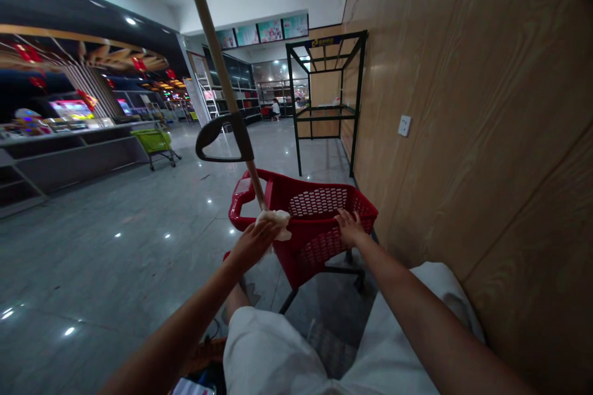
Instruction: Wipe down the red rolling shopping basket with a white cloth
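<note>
Both forearms were bare from the elbow down; no sleeves, watch, bracelet or rings were visible. The left hand (252, 242) and right hand (349, 228) were ungloved. White shorts (278, 352) covered both thighs, the cloth plain, unpatterned and loosely creased, with a rounded fold over the right knee. The left knee showed bare just past the hem. Shirt and footwear were out of view. No markings, logos or seams could be made out on the fabric.
</note>
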Demonstrator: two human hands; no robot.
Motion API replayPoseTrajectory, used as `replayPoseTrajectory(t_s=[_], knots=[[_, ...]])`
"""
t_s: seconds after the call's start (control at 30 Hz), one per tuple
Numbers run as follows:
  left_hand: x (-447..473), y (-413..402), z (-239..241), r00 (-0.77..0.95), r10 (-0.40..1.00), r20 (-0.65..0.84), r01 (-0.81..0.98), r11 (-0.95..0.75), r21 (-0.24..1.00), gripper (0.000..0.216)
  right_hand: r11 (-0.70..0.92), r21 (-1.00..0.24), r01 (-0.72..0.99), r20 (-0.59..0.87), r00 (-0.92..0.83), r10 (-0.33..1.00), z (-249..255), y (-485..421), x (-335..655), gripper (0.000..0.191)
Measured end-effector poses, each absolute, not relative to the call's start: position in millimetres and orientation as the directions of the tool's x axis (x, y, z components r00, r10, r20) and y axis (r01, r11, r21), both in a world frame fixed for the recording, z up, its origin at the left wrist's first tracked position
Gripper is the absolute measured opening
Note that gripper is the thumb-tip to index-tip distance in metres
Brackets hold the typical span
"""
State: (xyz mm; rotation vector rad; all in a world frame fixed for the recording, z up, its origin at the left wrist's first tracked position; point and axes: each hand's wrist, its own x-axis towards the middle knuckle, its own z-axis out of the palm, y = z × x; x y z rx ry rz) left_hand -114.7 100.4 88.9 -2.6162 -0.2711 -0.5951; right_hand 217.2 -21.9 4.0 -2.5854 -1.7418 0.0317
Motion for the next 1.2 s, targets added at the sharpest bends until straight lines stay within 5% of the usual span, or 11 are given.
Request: replayPoseTrajectory(t_s=[0.13, 0.23, 0.37, 0.5, 0.63, 0.83, 0.93, 1.07, 1.2], knots=[[-144.1, 110.6, 108.5, 0.867, 0.111, 0.485, 0.312, -0.881, -0.356, 0.04, -0.526, 0.009, 0.851, -0.08, 0.525, 0.847, 18.8, -16.9, 227.2, 0.074], [-141.5, 131.4, 124.4, 0.758, 0.183, 0.626, 0.428, -0.864, -0.266, 0.035, -0.508, -0.072, 0.858, 0.071, 0.512, 0.856, 40.6, -13.8, 203.9, 0.07], [-106.7, 147.1, 130.5, 0.622, 0.268, 0.736, 0.438, -0.898, -0.044, 0.028, -0.118, -0.223, 0.968, 0.487, 0.215, 0.846, 83.1, -10.2, 131.5, 0.057], [-76.2, 125.2, 120.3, 0.56, 0.315, 0.766, 0.396, -0.914, 0.086, 0.028, 0.218, -0.243, 0.945, 0.655, -0.006, 0.755, 114.5, -3.1, 61.5, 0.049], [-59.8, 94.5, 111.5, 0.58, 0.243, 0.778, 0.323, -0.945, 0.055, 0.026, 0.08, -0.37, 0.926, 0.635, 0.189, 0.749, 111.9, 2.4, 46.9, 0.052], [-34.9, 95.9, 120.5, 0.67, 0.142, 0.728, 0.28, -0.957, -0.071, 0.025, 0.072, -0.244, 0.967, 0.626, 0.1, 0.773, 98.9, -31.3, 99.7, 0.047], [-18.3, 111.3, 134.3, 0.726, 0.115, 0.678, 0.258, -0.959, -0.114, 0.026, -0.056, -0.249, 0.967, 0.498, 0.177, 0.849, 117.4, -53.7, 117.8, 0.04], [9.6, 124.0, 148.3, 0.709, 0.255, 0.658, 0.408, -0.909, -0.088, 0.024, -0.354, -0.162, 0.921, 0.285, 0.387, 0.877, 155.2, -59.1, 117.0, 0.045], [35.4, 111.3, 153.3, 0.74, 0.214, 0.637, 0.377, -0.917, -0.13, 0.024, -0.406, -0.162, 0.899, 0.199, 0.433, 0.879, 167.7, -38.9, 109.1, 0.04]])
